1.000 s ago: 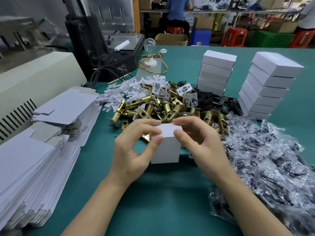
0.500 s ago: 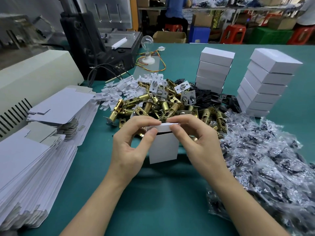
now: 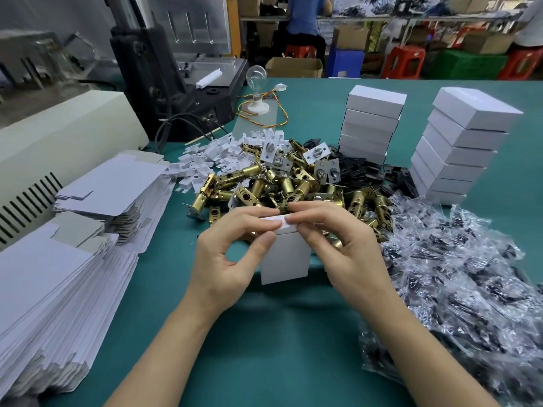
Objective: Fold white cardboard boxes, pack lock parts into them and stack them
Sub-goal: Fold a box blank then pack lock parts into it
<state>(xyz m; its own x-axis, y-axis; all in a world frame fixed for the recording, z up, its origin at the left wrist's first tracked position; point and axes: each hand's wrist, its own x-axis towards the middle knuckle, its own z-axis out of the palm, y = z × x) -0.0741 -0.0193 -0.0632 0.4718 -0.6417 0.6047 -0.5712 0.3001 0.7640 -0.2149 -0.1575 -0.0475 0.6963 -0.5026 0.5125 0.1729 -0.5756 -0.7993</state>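
Far left, the flat box blanks (image 3: pixel 58 274) are lying stacked on the green table (image 3: pixel 264 348). The left hand (image 3: pixel 232 259) is pinching the upper left corner of the small white cardboard box (image 3: pixel 285 259), with the thumb against the front wall and the forefinger curled over the top. The box is standing upright between the hands, in front of the heap of brass latch bolts (image 3: pixel 282 186); whether its base is touching the table cannot be told. The right hand (image 3: pixel 343 251) is pinching the top flap (image 3: pixel 279 223) from the right with curled fingertips. To close it cleanly, both hands should probably be pressing evenly, keeping the walls square while the tongue is tucking inside. Whether parts are already inside is hidden. Further right, the first stack of closed boxes (image 3: pixel 370 124) and the second stack (image 3: pixel 461 142) are waiting.
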